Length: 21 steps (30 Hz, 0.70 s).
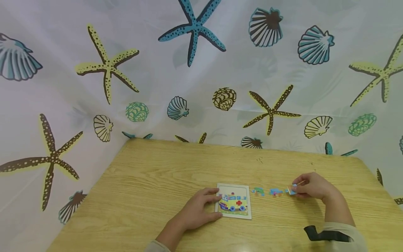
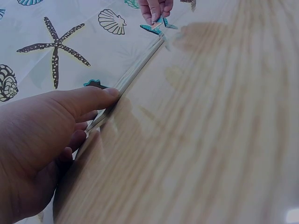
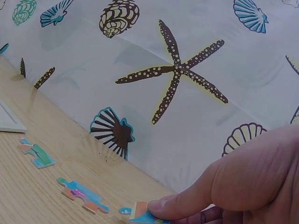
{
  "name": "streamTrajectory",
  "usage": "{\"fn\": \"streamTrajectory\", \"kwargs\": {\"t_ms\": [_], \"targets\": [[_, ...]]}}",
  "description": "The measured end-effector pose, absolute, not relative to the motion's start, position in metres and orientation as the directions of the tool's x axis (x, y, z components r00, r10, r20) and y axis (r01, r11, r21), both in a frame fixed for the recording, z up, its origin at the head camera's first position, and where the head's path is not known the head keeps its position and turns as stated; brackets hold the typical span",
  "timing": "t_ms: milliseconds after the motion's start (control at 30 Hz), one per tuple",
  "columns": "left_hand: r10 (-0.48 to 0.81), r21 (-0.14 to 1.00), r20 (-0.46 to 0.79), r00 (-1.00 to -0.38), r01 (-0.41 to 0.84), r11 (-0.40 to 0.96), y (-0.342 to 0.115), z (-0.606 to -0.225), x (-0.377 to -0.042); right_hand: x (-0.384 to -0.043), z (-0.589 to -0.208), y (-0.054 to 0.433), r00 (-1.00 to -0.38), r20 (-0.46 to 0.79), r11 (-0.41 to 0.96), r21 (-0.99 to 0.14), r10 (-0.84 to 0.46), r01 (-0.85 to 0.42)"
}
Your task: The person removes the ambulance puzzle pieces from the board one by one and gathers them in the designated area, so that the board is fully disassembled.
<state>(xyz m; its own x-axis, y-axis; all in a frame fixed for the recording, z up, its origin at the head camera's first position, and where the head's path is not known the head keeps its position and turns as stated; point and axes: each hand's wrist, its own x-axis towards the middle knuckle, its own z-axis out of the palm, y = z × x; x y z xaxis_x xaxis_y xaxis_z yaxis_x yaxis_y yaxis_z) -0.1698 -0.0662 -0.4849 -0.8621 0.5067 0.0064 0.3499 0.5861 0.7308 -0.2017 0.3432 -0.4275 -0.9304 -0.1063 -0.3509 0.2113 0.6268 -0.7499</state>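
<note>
A square puzzle board (image 1: 250, 210) with a pale frame lies flat on the table, its picture a yellow ambulance with a red cross. My left hand (image 1: 199, 208) holds the board's left side, thumb at the near corner and fingertips along the edge. Seen from the left wrist, the thumb lies against the board's thin rim. To the right, my right hand (image 1: 315, 189) pinches a blue and orange puzzle piece (image 3: 140, 213) between thumb and fingers, partly covering it. Between board and right hand lie a green-and-blue puzzle piece (image 1: 258, 191) and a blue-and-orange one (image 1: 275, 191).
The wooden table (image 1: 157, 175) has a light grain. Behind it and at its sides hangs a white cloth (image 1: 151, 84) printed with starfish and shells, meeting the table's far edge. A dark strap (image 1: 327, 235) crosses the right sleeve.
</note>
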Motion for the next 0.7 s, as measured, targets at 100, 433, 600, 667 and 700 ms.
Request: {"fn": "streamTrajectory", "kwargs": {"t_ms": [100,433,600,667,700], "targets": [[0.506,0.729,0.005,-0.863,0.349,0.589,-0.0658,-0.4839,-0.1697,-0.2006,-0.4279,0.3437,-0.93,-0.364,0.657,-0.715,-0.057,0.24],[0.51,0.73,0.001,-0.86,0.35,0.587,-0.0662,-0.482,-0.1688,-0.1984,-0.4336,0.3418,-0.939,-0.343,0.691,-0.67,0.035,0.271],[0.51,0.734,0.0,-0.86,0.347,0.584,-0.0662,-0.4823,-0.169,-0.201,-0.4348,0.3455,-0.929,-0.367,0.622,-0.737,-0.042,0.263],[0.509,0.736,0.0,-0.861,0.345,0.583,-0.0661,-0.4821,-0.1692,-0.2029,-0.4349,0.3455,-0.927,-0.366,0.581,-0.774,-0.087,0.251],[0.509,0.737,0.0,-0.861,0.344,0.582,-0.0661,-0.482,-0.1692,-0.2039,-0.4349,0.3446,-0.927,-0.357,0.569,-0.788,-0.11,0.236]]}}
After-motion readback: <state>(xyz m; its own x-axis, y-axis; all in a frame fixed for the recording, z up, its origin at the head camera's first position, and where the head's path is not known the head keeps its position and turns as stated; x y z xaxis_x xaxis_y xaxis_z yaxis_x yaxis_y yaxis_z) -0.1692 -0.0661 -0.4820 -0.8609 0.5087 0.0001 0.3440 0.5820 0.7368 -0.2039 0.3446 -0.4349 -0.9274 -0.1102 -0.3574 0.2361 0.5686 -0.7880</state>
